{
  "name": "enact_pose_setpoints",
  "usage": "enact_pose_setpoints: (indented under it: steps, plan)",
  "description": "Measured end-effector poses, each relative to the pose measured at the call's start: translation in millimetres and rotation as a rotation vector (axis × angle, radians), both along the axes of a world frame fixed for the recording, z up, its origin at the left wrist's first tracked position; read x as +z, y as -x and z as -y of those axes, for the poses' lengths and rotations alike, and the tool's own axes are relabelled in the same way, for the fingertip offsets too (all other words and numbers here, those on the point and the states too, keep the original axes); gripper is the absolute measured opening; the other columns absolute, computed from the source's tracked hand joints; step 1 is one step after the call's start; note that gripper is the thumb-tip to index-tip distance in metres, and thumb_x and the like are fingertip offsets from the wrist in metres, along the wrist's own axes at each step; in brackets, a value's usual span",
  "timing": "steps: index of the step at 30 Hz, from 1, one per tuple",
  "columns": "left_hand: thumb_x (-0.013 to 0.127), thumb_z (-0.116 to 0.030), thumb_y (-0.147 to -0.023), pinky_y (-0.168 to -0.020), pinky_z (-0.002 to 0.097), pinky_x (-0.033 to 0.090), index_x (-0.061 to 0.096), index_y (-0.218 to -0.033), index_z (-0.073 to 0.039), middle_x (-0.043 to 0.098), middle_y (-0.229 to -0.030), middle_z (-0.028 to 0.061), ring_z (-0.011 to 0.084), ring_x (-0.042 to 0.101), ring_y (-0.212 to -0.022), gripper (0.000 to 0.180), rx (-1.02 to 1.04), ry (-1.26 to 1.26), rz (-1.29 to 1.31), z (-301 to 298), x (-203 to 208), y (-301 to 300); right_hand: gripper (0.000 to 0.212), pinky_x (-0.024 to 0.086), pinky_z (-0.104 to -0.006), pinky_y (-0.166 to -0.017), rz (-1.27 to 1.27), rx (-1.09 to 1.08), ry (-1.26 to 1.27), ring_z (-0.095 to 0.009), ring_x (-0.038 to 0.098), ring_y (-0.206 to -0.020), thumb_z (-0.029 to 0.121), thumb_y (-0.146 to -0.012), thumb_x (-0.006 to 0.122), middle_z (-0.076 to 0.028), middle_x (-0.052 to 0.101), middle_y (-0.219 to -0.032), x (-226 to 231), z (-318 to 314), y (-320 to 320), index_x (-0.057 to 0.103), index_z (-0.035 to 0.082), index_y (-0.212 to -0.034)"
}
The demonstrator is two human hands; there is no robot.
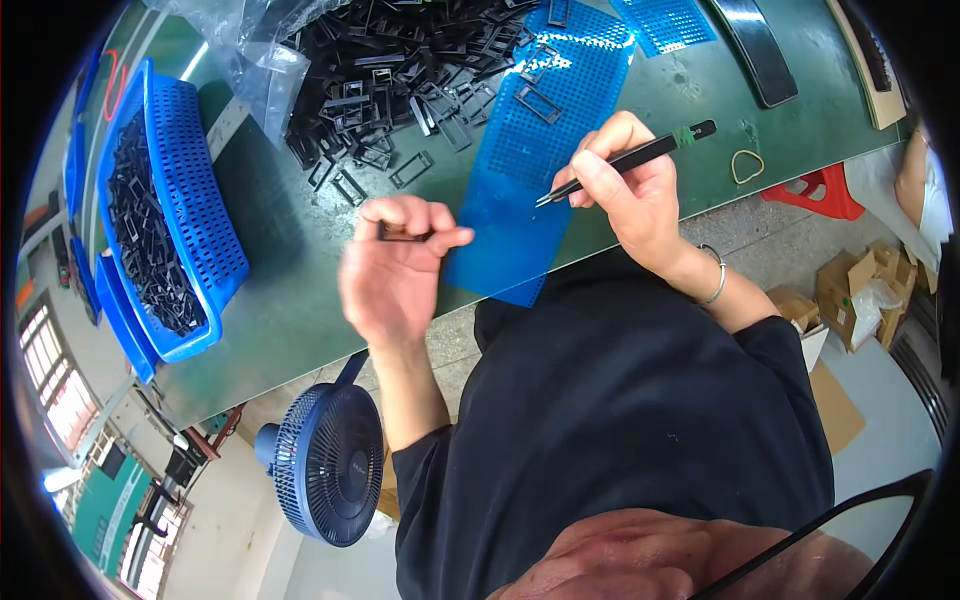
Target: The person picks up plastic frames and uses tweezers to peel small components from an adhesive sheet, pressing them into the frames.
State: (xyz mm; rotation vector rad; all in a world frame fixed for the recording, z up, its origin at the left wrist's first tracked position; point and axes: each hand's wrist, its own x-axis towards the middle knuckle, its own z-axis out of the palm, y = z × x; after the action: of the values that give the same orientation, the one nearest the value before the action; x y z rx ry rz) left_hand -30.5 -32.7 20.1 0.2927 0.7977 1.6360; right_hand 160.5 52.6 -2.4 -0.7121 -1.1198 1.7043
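From afar I hold the blurred black frame (405,237), pinched in my left grip (392,275) just left of the blue dotted sheet (510,245), best steadied while my right grip (634,195), closed around black tweezers (645,153), poises their parted tips lightly over the sheet.

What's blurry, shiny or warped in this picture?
In the head view, the left hand looks slightly blurred; also in the head view, glare whitens the top of the blue perforated sheet, and the fisheye bows the blue basket and leaves black corners.
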Motion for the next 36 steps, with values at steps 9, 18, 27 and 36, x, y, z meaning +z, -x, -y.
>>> enact_pose_setpoints:
  steps: [9, 18, 27, 36]
  plan:
    - [0.072, -0.018, -0.079, -0.056, 0.0256, 0.044, 0.068, -0.106, -0.013, 0.053, -0.072, 0.0032, 0.0126, 0.054, -0.060, 0.028, -0.078, 0.213, -1.979, -29.1, -1.0, 19.5, 0.014, 0.042, -0.0183, -0.056, 0.156, -0.010, -0.157, -0.004, 0.054, -0.063, 0.010, -0.086, 0.064, 0.000, 0.056, -0.070, 4.0, 0.4, -4.6, 0.052, 0.004, -0.081]
    - [0.064, -0.010, -0.086, -0.057, 0.0288, 0.051, 0.066, -0.100, -0.005, 0.064, -0.089, 0.0060, 0.0173, 0.065, -0.066, 0.015, 0.079, -0.087, -2.171, -26.6, -12.7, 18.1, 0.016, 0.041, -0.0238, -0.048, 0.573, 0.002, -0.385, -0.009, 0.054, -0.051, 0.012, -0.082, 0.068, -0.002, 0.058, -0.061, 7.4, -7.8, -4.0, 0.054, 0.004, -0.078]
    - [0.066, -0.005, -0.085, -0.054, 0.0182, 0.044, 0.068, -0.098, -0.004, 0.068, -0.081, 0.0015, 0.0042, 0.055, -0.059, 0.013, -0.185, 0.171, -1.185, -10.5, -20.4, -23.7, 0.021, 0.043, -0.0285, -0.045, 0.733, 0.041, -0.511, -0.019, 0.059, -0.049, 0.012, -0.080, 0.069, -0.006, 0.059, -0.062, 1.5, -7.9, -0.7, 0.049, 0.005, -0.078]
    - [0.066, -0.006, -0.084, -0.045, 0.0191, 0.045, 0.069, -0.097, -0.004, 0.066, -0.081, 0.0058, 0.0073, 0.060, -0.058, 0.013, -0.199, 0.287, -1.085, -12.7, -10.5, -25.4, 0.020, 0.043, -0.0294, -0.046, 0.696, 0.057, -0.505, -0.019, 0.058, -0.049, 0.014, -0.080, 0.069, -0.005, 0.058, -0.061, 1.8, -8.0, -0.9, 0.052, 0.005, -0.077]
